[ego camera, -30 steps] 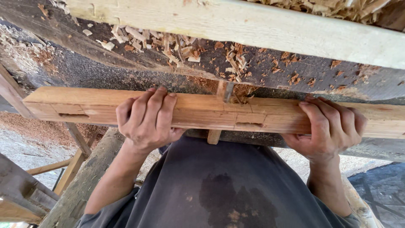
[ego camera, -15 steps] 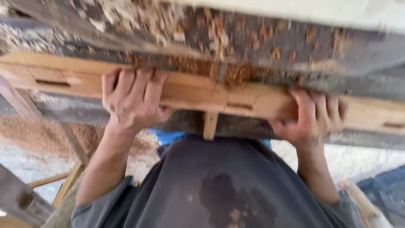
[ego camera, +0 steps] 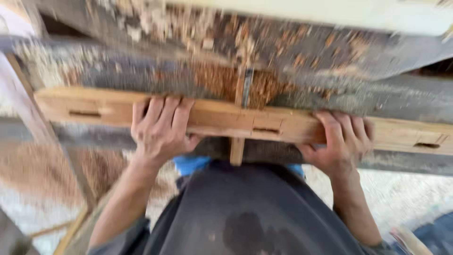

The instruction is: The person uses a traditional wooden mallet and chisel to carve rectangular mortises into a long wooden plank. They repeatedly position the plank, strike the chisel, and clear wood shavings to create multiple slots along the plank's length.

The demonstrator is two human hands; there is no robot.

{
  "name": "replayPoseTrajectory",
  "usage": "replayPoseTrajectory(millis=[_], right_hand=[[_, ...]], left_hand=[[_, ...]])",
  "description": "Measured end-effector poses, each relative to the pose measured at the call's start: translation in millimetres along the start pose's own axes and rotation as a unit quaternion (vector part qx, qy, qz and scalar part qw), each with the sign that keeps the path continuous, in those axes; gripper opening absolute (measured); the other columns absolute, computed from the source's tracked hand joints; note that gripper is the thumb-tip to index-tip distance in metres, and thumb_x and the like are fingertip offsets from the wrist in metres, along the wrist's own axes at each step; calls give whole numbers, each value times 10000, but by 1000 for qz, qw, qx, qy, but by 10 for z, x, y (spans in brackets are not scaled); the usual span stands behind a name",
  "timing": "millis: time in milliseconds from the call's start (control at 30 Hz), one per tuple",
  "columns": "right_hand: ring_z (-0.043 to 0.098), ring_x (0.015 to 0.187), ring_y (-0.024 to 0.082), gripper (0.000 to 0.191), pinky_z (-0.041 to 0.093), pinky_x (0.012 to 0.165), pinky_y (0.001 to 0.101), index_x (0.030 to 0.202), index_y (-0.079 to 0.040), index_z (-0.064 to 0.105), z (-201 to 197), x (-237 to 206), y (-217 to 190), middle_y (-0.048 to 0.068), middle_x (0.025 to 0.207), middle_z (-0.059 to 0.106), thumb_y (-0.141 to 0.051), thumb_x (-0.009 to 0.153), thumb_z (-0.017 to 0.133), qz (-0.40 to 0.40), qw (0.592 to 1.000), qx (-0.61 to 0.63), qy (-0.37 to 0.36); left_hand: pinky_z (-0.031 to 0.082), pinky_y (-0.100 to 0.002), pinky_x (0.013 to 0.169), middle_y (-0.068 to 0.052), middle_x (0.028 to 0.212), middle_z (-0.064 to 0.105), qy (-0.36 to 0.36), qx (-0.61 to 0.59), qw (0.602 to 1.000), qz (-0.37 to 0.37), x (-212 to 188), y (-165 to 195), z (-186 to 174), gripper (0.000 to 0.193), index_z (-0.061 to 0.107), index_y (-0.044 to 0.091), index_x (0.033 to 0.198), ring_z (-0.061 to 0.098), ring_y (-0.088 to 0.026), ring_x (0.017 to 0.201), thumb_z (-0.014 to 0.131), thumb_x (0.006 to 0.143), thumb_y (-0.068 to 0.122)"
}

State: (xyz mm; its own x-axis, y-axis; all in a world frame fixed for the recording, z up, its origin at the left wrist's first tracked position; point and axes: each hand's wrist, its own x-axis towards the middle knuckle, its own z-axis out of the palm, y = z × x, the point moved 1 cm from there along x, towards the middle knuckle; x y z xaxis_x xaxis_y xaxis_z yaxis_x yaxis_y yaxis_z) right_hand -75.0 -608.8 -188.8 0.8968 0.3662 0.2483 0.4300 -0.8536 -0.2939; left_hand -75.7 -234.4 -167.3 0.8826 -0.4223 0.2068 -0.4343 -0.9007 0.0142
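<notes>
The rail (ego camera: 226, 120) has dropped slightly, both hands still gripping it.

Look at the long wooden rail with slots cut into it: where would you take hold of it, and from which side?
Grip the wooden rail on the plain stretches either side of the middle cross-piece, between the slots. Come from the near side, fingers curled over the top, as the left hand and right hand do. It is long and lies level, so two spread hands likely balance it.
</notes>
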Motion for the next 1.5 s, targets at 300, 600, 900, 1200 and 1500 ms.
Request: replayPoseTrajectory(millis=[300,600,900,1200,1500], right_hand=[[635,876,251,650,476,892,461,1086,-83,729,67,109,-99,59,990,703,-721,976,665,-28,999,-3,19],[630,933,279,549,449,938,452,1112,-77,709,109,193,-234,75,1041,709,-593,952,809,-41,999,3,-6],[647,959,300,485,461,955,470,1110,-92,723,73,172,-295,100,1073,718,-521,885,743,-5,1000,-13,-28],[656,924,261,483,441,916,460,1083,-91,721,123,140,-286,68,1044,747,-547,934,773,6,999,-3,-34],[685,949,271,441,443,906,442,1095,-103,736,129,151,-133,75,1064,764,-518,948,714,16,999,-23,-43]], left_hand=[[444,-411,856,-65,1024,699,-1,16,1000,-3,-94,-111,-39,652,674,96,1110,610,-208,883,620,994,735],[433,-372,924,-22,1105,711,-22,26,999,-24,-138,-252,-55,463,671,132,1153,627,-158,940,679,968,556],[445,-400,895,-64,1067,722,-35,-3,999,-28,-162,-218,-86,557,675,102,1102,659,-199,926,649,959,640],[434,-404,880,-63,1075,768,-44,-13,998,-31,-127,-249,-74,388,715,107,1108,716,-205,975,618,913,429],[449,-416,876,-48,1044,737,-43,1,999,-21,-35,-226,26,325,730,112,1141,679,-200,933,573,935,308]])
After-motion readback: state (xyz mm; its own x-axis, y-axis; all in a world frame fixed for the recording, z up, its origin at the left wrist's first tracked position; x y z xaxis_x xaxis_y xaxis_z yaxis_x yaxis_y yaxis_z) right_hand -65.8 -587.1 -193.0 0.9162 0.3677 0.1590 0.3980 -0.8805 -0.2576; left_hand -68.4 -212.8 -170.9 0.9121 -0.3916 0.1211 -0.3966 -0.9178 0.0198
